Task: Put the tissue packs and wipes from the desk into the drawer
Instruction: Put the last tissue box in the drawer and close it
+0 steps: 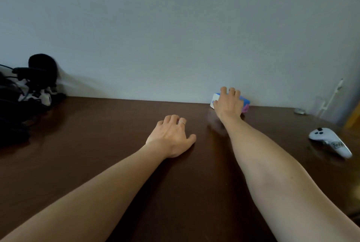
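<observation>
2 bare forearms reach up from the bottom of the frame across a dark brown desk (97,134) that meets a pale wall. The right hand (228,103) lies right of centre, at the far edge of the desk, laid over a tissue pack (245,103) that stands against the wall; its fingers curl over the top of the pack and the thumb sits at the pack's white left end, so the hand is clamped on it. Only blue, white and a bit of pink wrapper show around the hand. The left hand (172,136) is near the middle of the frame, lower than the right one and well apart from the pack; it rests palm down on the desk with its fingers loosely bent, gripping nothing, and 1 ring (182,123) shows on a finger. At the right edge of the frame a white controller (329,140) lies on the desk. In the left of the frame a heap of black cables and gear (25,93) sits against the wall, with a round black shape on top
</observation>
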